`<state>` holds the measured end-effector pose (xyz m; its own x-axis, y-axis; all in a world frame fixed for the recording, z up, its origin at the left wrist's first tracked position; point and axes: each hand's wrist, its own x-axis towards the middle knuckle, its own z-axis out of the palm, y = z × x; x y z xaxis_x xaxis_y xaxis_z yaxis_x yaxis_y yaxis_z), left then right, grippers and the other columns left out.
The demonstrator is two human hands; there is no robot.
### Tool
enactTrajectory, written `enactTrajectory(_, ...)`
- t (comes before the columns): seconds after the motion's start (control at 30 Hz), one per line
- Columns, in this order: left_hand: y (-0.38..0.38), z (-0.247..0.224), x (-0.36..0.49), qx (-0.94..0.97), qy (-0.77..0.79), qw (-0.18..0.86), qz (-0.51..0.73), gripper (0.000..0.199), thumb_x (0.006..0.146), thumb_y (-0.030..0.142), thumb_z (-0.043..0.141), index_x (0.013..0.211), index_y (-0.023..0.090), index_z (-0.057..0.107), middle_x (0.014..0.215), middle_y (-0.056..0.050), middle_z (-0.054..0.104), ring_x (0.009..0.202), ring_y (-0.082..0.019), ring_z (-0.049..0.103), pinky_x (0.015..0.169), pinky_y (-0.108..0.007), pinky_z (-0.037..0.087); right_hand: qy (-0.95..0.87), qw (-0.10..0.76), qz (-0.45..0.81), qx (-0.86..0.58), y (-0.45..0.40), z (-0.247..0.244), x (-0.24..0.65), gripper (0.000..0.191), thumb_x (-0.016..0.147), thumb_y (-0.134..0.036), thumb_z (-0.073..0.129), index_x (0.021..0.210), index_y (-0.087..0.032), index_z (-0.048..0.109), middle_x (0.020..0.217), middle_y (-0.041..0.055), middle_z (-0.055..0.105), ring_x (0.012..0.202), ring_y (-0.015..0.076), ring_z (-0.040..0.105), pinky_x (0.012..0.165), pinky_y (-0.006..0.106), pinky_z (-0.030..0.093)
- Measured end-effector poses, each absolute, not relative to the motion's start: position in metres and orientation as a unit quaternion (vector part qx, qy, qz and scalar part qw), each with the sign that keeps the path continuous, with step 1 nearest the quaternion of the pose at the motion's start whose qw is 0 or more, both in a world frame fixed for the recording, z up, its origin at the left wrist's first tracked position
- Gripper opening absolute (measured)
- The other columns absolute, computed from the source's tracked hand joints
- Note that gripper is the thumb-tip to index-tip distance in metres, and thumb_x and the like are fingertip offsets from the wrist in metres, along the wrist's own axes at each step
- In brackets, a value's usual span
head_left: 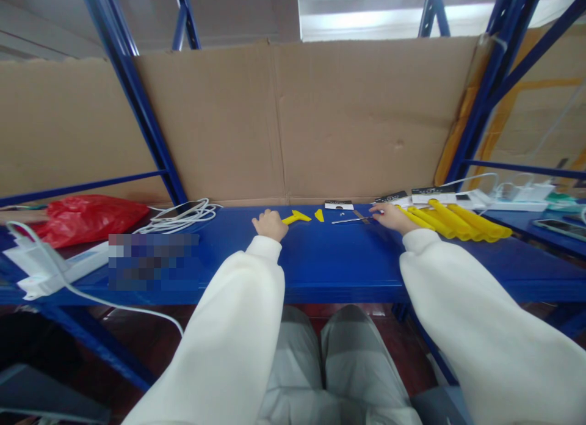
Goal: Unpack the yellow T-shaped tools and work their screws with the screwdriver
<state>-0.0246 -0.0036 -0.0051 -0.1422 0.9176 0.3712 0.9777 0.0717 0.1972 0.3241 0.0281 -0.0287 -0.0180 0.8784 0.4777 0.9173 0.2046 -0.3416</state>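
Observation:
My left hand (270, 225) is closed around the handle of a yellow plastic tool with a T-shaped head (297, 217), which points to the right just above the blue table. A small curved yellow piece (319, 215) lies by that head. Farther right, the fingers of my right hand (391, 218) are bent together at the table; what they pinch is too small to make out. A thin metal rod (347, 221) reaches from the left almost to its fingertips. Tiny bits (342, 214) lie behind the rod. Several yellow tubular handles (458, 222) are beside my right wrist.
Black-and-white packets (339, 205) line the back, below a cardboard wall (284, 119). A red plastic bag (94, 217), white cables (185, 217) and a power strip (86, 258) occupy the left side. Another power strip (517, 204) and a phone (561, 228) are at far right.

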Motion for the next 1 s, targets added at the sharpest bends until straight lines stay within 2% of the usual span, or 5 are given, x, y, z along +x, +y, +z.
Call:
enactTrajectory(0.2, 0.004, -0.014, -0.023, -0.739, -0.641, 0.037, -0.204, 0.052, 0.085, 0.010, 0.051, 0.134, 0.022, 0.062, 0.138, -0.008, 0.063, 0.128, -0.023, 0.057, 0.106, -0.030, 0.042, -0.721, 0.256, -0.010, -0.644, 0.033, -0.037, 0.326, 0.032, 0.076, -0.012, 0.065, 0.105, -0.019, 0.077, 0.118, 0.0103, 0.073, 0.114, 0.0269, 0.067, 0.103, 0.039, 0.050)
enactTrajectory(0.43, 0.002, -0.016, -0.023, -0.726, -0.668, 0.005, -0.161, 0.062, 0.081, 0.012, 0.053, 0.137, 0.038, 0.061, 0.134, -0.002, 0.067, 0.128, -0.028, 0.058, 0.108, -0.043, 0.041, -0.732, 0.233, -0.004, -0.640, 0.036, -0.039, 0.328, 0.024, 0.077, -0.017, 0.066, 0.096, -0.021, 0.078, 0.100, 0.0067, 0.077, 0.097, 0.0241, 0.072, 0.091, 0.033, 0.056)
enactTrajectory(0.7, -0.002, -0.013, -0.021, -0.694, -0.698, 0.024, -0.174, 0.053, 0.081, 0.017, 0.056, 0.131, 0.032, 0.066, 0.131, -0.007, 0.068, 0.123, -0.033, 0.060, 0.103, -0.048, 0.044, -0.712, 0.222, -0.020, -0.666, 0.030, -0.032, 0.323, 0.018, 0.079, -0.012, 0.060, 0.080, -0.022, 0.075, 0.089, 0.0059, 0.077, 0.088, 0.0216, 0.070, 0.085, 0.030, 0.054)
enactTrajectory(0.87, -0.001, -0.013, -0.020, -0.730, -0.670, 0.032, -0.131, 0.050, 0.085, 0.013, 0.049, 0.133, 0.022, 0.062, 0.130, -0.012, 0.066, 0.121, -0.028, 0.061, 0.101, -0.038, 0.046, -0.687, 0.197, -0.029, -0.699, 0.023, -0.028, 0.313, 0.012, 0.084, -0.022, 0.060, 0.082, -0.022, 0.072, 0.090, 0.0089, 0.076, 0.093, 0.0256, 0.069, 0.087, 0.038, 0.053)
enactTrajectory(1.0, -0.002, -0.015, -0.020, -0.738, -0.664, 0.039, -0.115, 0.054, 0.088, 0.014, 0.047, 0.141, 0.025, 0.054, 0.129, -0.012, 0.066, 0.120, -0.028, 0.061, 0.100, -0.039, 0.046, -0.652, 0.187, -0.017, -0.734, 0.024, -0.025, 0.300, 0.014, 0.084, -0.029, 0.061, 0.081, -0.022, 0.072, 0.095, 0.0119, 0.075, 0.102, 0.0314, 0.069, 0.094, 0.048, 0.050)
